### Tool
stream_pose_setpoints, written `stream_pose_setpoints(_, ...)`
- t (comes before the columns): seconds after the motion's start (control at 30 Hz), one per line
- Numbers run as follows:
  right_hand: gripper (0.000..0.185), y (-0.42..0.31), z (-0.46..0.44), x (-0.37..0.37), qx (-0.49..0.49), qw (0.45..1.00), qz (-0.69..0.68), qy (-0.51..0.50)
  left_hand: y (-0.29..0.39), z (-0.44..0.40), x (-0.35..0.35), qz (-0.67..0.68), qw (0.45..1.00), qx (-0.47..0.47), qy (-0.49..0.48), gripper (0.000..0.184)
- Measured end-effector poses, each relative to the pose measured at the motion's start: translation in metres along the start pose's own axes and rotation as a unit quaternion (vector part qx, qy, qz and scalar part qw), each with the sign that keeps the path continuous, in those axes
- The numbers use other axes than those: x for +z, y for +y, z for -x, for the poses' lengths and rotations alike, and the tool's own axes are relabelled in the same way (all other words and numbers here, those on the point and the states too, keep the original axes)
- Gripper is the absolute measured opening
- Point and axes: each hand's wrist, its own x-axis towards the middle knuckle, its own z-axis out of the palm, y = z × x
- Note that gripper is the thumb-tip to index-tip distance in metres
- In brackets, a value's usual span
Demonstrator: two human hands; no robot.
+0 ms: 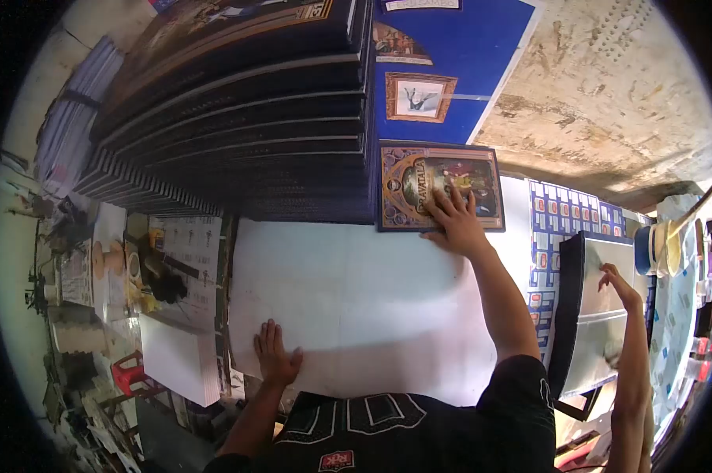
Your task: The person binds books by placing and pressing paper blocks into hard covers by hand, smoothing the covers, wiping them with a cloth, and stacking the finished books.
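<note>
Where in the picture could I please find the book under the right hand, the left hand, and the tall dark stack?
Book (432, 171): head view, on its printed cover.
Left hand (276, 360): head view, on the back of the hand.
Stack (293, 154): head view, on its dark near side.

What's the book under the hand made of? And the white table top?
The book looks like printed paper or card over stiff boards: straight edges, square corners, a flat cover, finish perhaps satin. The white table top seems smooth, with soft bright patches; it could be paper or painted board.
</note>
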Motion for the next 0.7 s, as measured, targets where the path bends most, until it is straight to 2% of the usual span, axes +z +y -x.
stream_pose_setpoints(0.13,0.082,0.005,-0.021,0.0,0.007,0.999,-0.025,-0.048,0.0,-0.001,-0.007,0.007,1.0,0.012,0.012,0.078)
stream_pose_setpoints(0.23,0.086,0.005,-0.022,0.0,0.011,0.998,-0.028,-0.05,0.006,0.001,-0.007,0.021,1.0,-0.015,-0.011,0.076)
stream_pose_setpoints(0.3,0.09,-0.001,-0.019,-0.007,0.017,0.998,-0.046,-0.038,0.004,0.001,-0.005,0.03,0.999,0.002,0.013,0.074)
stream_pose_setpoints(0.37,0.096,-0.02,-0.014,-0.027,0.115,0.992,-0.046,-0.036,0.006,0.0,-0.01,0.029,1.0,-0.005,0.002,0.074)
stream_pose_setpoints(0.4,0.095,-0.027,-0.007,-0.025,0.142,0.988,-0.054,0.038,0.006,-0.002,-0.012,0.029,1.0,-0.008,-0.005,0.074)
stream_pose_setpoints(0.47,0.083,-0.032,0.004,-0.004,0.116,0.955,-0.154,0.224,0.003,0.003,-0.003,0.017,1.0,-0.006,-0.001,0.073)
stream_pose_setpoints(0.5,0.064,-0.054,0.014,-0.007,0.14,0.933,-0.201,0.264,-0.001,0.002,-0.002,0.003,1.0,0.003,0.006,0.073)
stream_pose_setpoints(0.53,0.051,-0.064,0.023,0.009,0.146,0.925,-0.169,0.308,-0.001,-0.001,-0.008,0.034,0.999,0.004,0.013,0.072)
stream_pose_setpoints(0.57,0.04,-0.08,0.034,0.01,0.128,0.916,-0.228,0.303,0.0,-0.003,-0.014,0.061,0.998,-0.003,0.021,0.071)
stream_pose_setpoints(0.63,0.023,-0.126,0.056,0.015,0.187,0.912,-0.256,0.26,-0.001,-0.006,-0.034,0.116,0.993,-0.011,0.006,0.065)
stream_pose_setpoints(0.7,0.02,-0.174,0.078,0.016,0.151,0.932,-0.243,0.221,-0.013,0.007,-0.026,0.116,0.992,0.048,0.029,0.06)
